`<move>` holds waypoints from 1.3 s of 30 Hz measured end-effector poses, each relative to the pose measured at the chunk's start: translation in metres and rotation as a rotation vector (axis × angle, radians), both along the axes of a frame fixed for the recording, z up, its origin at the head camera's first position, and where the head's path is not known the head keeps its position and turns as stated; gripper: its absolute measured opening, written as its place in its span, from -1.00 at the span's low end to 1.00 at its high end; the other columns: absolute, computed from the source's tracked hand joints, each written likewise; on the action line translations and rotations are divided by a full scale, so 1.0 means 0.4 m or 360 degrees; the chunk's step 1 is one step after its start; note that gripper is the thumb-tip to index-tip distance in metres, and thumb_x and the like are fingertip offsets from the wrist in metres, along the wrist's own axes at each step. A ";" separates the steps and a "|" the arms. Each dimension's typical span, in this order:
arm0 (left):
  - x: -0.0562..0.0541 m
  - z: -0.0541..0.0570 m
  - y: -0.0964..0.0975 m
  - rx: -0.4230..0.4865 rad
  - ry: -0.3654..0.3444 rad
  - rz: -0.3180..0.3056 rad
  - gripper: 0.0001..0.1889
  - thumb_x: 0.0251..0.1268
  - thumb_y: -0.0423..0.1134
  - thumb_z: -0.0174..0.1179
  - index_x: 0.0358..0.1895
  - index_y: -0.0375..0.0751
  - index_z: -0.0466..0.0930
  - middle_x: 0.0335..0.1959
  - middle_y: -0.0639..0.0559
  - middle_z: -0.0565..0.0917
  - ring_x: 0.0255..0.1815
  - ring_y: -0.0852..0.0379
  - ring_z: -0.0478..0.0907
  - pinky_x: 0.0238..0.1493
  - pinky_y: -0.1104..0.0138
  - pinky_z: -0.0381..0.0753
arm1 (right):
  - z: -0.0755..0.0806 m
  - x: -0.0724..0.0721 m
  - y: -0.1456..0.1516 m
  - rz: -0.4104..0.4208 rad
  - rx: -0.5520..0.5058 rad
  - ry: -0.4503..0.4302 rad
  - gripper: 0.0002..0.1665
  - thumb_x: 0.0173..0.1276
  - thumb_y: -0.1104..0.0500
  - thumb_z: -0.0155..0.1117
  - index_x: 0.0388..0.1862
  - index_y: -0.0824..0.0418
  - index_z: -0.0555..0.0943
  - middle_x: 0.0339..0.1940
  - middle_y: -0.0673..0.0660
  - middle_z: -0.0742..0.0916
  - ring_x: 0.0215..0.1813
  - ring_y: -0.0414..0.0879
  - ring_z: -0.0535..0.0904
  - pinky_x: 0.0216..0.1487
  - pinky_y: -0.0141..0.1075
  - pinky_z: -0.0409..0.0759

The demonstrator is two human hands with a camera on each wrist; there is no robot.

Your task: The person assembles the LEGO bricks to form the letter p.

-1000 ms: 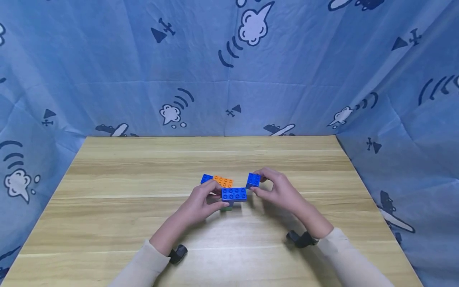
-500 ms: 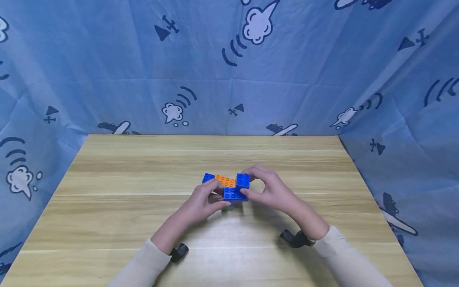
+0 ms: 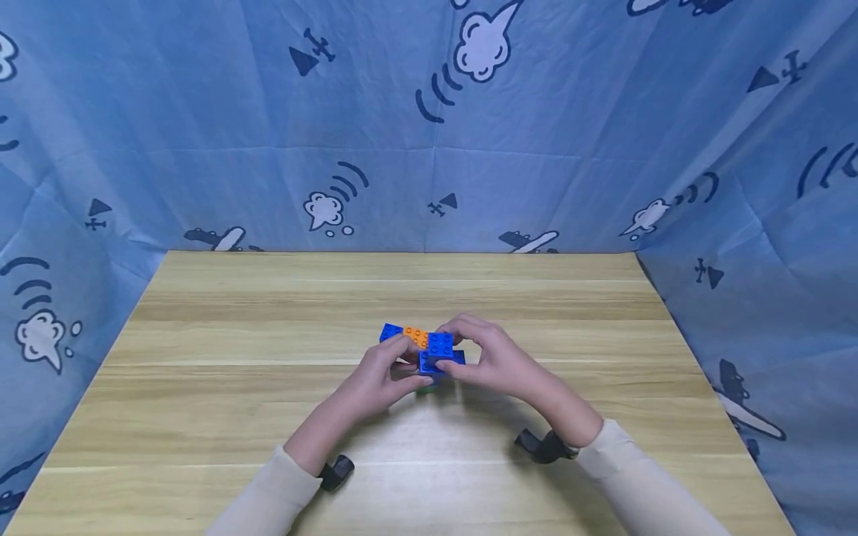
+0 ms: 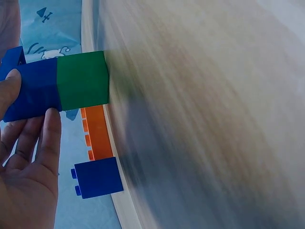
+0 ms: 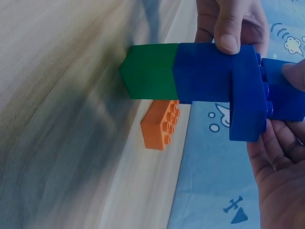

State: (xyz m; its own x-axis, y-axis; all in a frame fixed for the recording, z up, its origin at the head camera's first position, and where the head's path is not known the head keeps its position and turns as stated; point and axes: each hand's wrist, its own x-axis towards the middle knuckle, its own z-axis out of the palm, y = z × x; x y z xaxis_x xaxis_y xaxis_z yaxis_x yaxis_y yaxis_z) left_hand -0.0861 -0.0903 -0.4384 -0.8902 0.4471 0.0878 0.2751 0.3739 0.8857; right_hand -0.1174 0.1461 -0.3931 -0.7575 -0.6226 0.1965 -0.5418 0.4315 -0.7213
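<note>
My left hand [image 3: 382, 376] grips a small tower of toy building bricks, thumb and fingers on its blue middle brick [image 5: 202, 71]. At the tower's bottom is a green brick [image 5: 152, 71], standing on the table. A long blue brick [image 5: 248, 93] lies across the top, overhanging to one side. Above it, my right hand [image 3: 492, 353] pinches a small square blue brick [image 3: 440, 344] between thumb and fingers. In the right wrist view, this brick is right at the long brick's studs, over the middle of its length.
Behind the left hand, an orange brick [image 3: 413, 334] and another square blue brick [image 3: 389, 330] sit side by side on the wooden table [image 3: 268, 432]. A blue patterned curtain [image 3: 375, 112] hangs along the table's back and sides.
My right hand has carried the small blue brick leftward, from beside the tower to over the long blue brick's middle. The left hand keeps its grip on the tower.
</note>
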 end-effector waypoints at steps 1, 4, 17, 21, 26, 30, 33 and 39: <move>0.000 0.000 0.000 0.0003 -0.0001 -0.0001 -0.76 0.37 -0.26 0.42 -0.05 -0.22 0.57 -0.04 -0.08 0.66 0.13 -0.07 0.72 0.19 0.26 0.80 | 0.000 0.000 -0.001 0.0004 0.0000 -0.0003 -0.60 0.30 0.21 0.55 0.10 0.15 0.69 0.00 0.02 0.79 0.00 -0.15 0.65 0.11 -0.22 0.76; 0.001 0.000 0.001 0.0018 -0.0004 -0.0004 -0.76 0.37 -0.27 0.42 -0.05 -0.22 0.56 -0.04 -0.09 0.65 0.13 -0.08 0.72 0.19 0.20 0.81 | 0.000 0.000 -0.003 0.0010 -0.0003 -0.0025 -0.59 0.29 0.22 0.55 0.11 0.15 0.69 0.01 0.03 0.78 0.01 -0.14 0.66 0.12 -0.17 0.78; -0.002 -0.006 0.001 0.0075 0.0010 -0.0027 -0.75 0.34 -0.34 0.42 -0.05 -0.25 0.55 -0.02 -0.14 0.66 0.13 -0.09 0.70 0.19 0.20 0.81 | -0.005 -0.003 -0.008 0.0060 0.0003 -0.0069 -0.59 0.31 0.22 0.54 0.12 0.15 0.68 0.00 0.03 0.77 0.01 -0.15 0.66 0.11 -0.24 0.77; -0.003 -0.010 0.002 0.0111 0.0006 -0.0034 -0.76 0.33 -0.36 0.43 -0.07 -0.26 0.55 -0.03 -0.15 0.66 0.12 -0.06 0.68 0.20 0.24 0.80 | -0.006 -0.003 -0.009 0.0081 0.0006 -0.0091 -0.58 0.31 0.21 0.54 0.14 0.15 0.68 0.02 0.04 0.77 0.02 -0.14 0.67 0.11 -0.25 0.78; -0.003 -0.010 0.001 0.0119 -0.0007 -0.0034 -0.76 0.33 -0.37 0.43 -0.06 -0.26 0.55 -0.03 -0.15 0.66 0.12 -0.06 0.68 0.21 0.23 0.79 | -0.006 -0.003 -0.010 0.0090 0.0016 -0.0078 -0.59 0.32 0.20 0.54 0.13 0.15 0.68 0.01 0.03 0.76 0.01 -0.16 0.65 0.08 -0.26 0.78; -0.002 -0.009 0.001 0.0120 -0.0008 -0.0032 -0.76 0.33 -0.38 0.42 -0.06 -0.26 0.55 -0.03 -0.16 0.66 0.13 -0.07 0.68 0.21 0.24 0.79 | -0.005 -0.004 -0.011 0.0102 0.0020 -0.0059 -0.60 0.33 0.20 0.53 0.12 0.16 0.68 -0.01 0.03 0.76 0.00 -0.17 0.65 0.07 -0.31 0.76; -0.003 -0.009 0.001 0.0117 0.0000 -0.0030 -0.76 0.33 -0.38 0.42 -0.06 -0.26 0.56 -0.02 -0.16 0.66 0.13 -0.07 0.68 0.21 0.26 0.79 | -0.005 -0.003 -0.011 0.0102 0.0022 -0.0071 -0.60 0.33 0.20 0.53 0.13 0.16 0.68 -0.01 0.03 0.75 0.00 -0.16 0.65 0.07 -0.29 0.77; -0.003 -0.010 0.002 0.0119 -0.0005 -0.0037 -0.77 0.34 -0.39 0.41 -0.06 -0.27 0.55 -0.01 -0.17 0.65 0.16 -0.09 0.68 0.21 0.28 0.79 | -0.005 -0.003 -0.010 0.0094 0.0051 -0.0085 -0.60 0.34 0.19 0.53 0.14 0.16 0.68 -0.01 0.02 0.75 0.00 -0.17 0.65 0.09 -0.28 0.77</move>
